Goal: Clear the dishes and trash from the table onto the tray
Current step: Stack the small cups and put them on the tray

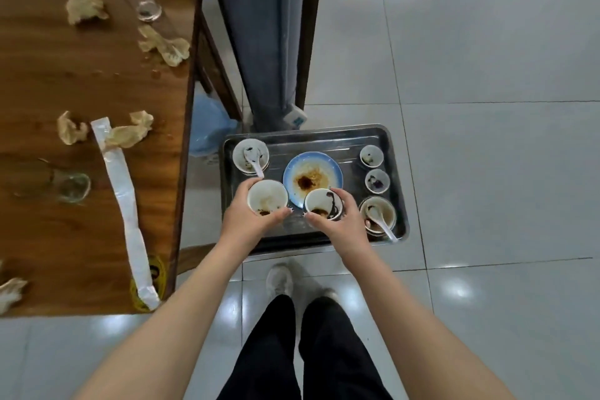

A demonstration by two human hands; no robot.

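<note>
my left hand [245, 216] grips white bowl [267, 197] | right hand [337, 221] grips stained bowl [323, 204] over tray [394, 191] | left: napkins [85, 7], glasses [74, 187], wrapper [125, 201] on table [48, 81]

cam: one head-worn wide-angle view | aim: forward and steeply down, straight lines bowed at edges | range: near, tray [324, 143] at centre within reach of both forearms [201, 286] | frame: table [65, 81] at 9 o'clock, tiled floor [487, 172] at 3 o'clock, wearer's legs [324, 351] at 6 o'clock, grey drape [259, 26] at 12 o'clock
</note>
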